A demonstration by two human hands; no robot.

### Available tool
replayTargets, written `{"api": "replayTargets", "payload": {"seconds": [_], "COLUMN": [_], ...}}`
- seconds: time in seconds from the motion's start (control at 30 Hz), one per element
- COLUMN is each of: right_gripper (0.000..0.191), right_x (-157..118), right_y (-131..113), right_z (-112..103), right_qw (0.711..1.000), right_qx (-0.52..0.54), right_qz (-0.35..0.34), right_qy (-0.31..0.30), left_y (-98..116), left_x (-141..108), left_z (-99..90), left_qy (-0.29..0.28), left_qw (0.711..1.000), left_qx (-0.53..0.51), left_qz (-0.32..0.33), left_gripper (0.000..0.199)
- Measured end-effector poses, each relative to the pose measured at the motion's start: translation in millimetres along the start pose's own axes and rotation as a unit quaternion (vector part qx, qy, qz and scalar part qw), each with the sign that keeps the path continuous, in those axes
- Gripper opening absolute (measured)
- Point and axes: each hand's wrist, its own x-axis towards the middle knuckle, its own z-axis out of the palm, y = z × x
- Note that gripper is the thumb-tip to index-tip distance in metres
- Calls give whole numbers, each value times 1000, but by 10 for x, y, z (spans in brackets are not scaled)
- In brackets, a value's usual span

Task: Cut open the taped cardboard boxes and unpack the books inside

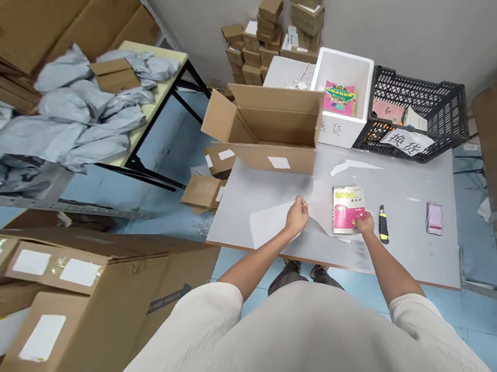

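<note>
A pink, yellow and white book [346,211] lies cover up near the table's front edge. My right hand [365,223] grips its lower right edge, thumb on the cover. To the left of the book, my left hand [296,216] is closed in a pinch on what looks like a thin, pale sheet [266,223]. The sheet spreads over the tabletop on the left of that hand; its exact kind is unclear. Just right of my right hand lies a black and yellow utility knife [383,225], apart from the fingers.
An open cardboard box [276,156] stands behind my left hand. Farther back are a white foam box [336,127] and a black crate [421,122], both holding books. A pink pad-like item [434,219] lies at right. Grey parcels [68,101] cover a side table; large cartons [126,305] stand at left.
</note>
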Motion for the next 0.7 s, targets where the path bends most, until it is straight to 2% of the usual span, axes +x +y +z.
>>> {"api": "replayTargets", "payload": {"seconds": [0.07, 0.13, 0.2, 0.27, 0.3, 0.33, 0.43, 0.5, 0.6, 0.67, 0.7], "right_gripper": [57, 64, 64, 71, 74, 73, 40, 25, 24, 26, 26], "right_x": [-98, -254, -450, -651, -740, -814, -931, -936, -921, -943, -969], "right_y": [-135, -300, -468, -621, -691, -758, -958, -1097, -1317, -1461, -1528], "right_z": [-50, -68, -52, -9, 18, 45, 87, 61, -38, -85, -90], "right_qw": [999, 997, 984, 945, 930, 923, 936, 938, 922, 906, 898], "right_qx": [-43, -39, 10, 62, 74, 75, 86, 126, 212, 260, 281], "right_qz": [-2, -58, -146, -217, -244, -267, -295, -297, -309, -316, -315], "right_qy": [16, 8, -105, -238, -264, -266, -173, -124, -100, -106, -125], "left_y": [130, 266, 398, 520, 574, 621, 704, 703, 630, 562, 530], "left_x": [-70, -149, -224, -280, -300, -315, -336, -330, -279, -223, -196], "left_z": [-98, -160, -197, -223, -236, -251, -317, -380, -485, -537, -552], "left_qy": [22, 21, 10, -3, -8, -11, -7, 5, 46, 69, 61], "left_qw": [997, 989, 981, 974, 971, 968, 959, 953, 952, 959, 962], "left_qx": [-67, -126, -165, -189, -199, -209, -234, -250, -260, -252, -253], "left_qz": [35, 75, 105, 123, 130, 137, 160, 170, 158, 114, 84], "left_gripper": [7, 6, 7, 8, 8, 8, 11, 14, 14, 16, 19]}}
